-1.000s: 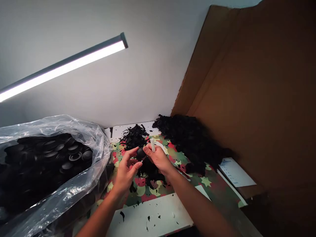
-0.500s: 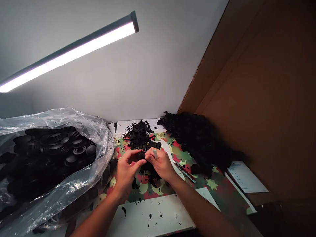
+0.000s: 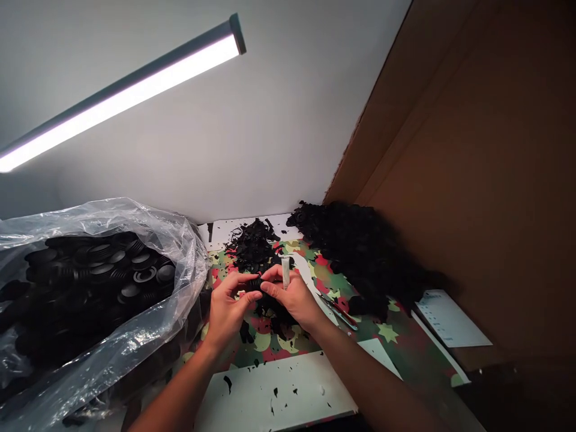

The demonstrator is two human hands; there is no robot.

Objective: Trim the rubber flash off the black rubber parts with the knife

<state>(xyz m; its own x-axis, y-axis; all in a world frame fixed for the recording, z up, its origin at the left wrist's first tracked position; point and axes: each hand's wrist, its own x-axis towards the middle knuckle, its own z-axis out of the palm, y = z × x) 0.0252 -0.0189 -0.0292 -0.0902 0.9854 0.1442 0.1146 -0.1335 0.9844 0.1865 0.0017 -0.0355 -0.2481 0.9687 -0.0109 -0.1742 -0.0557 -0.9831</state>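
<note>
Between the fingertips of my left hand (image 3: 227, 307) is a small black ribbed rubber piece (image 3: 254, 284), pinched by thumb and index finger above the patterned table cover. My right hand (image 3: 294, 300) is closed at the piece's right side, its thumb and fingertips against it. A pale, flat, stick-like tool (image 3: 285, 271) rises from the right hand's fingers; its lower end is hidden in the grip. Black rubber scraps (image 3: 254, 246) lie beneath and behind both hands.
A clear plastic bag (image 3: 191, 252) at left holds many black ribbed pieces (image 3: 101, 267). A big black heap (image 3: 360, 252) lies along the cardboard wall (image 3: 472, 180). Tweezers-like tools (image 3: 339, 313) and a printed paper (image 3: 452, 318) lie at right. A white board (image 3: 270, 390) is in front.
The pale stick-like tool now stands taller out of my right hand, as that hand has turned slightly. The black piece shows more of its ribs and remains between my hands.
</note>
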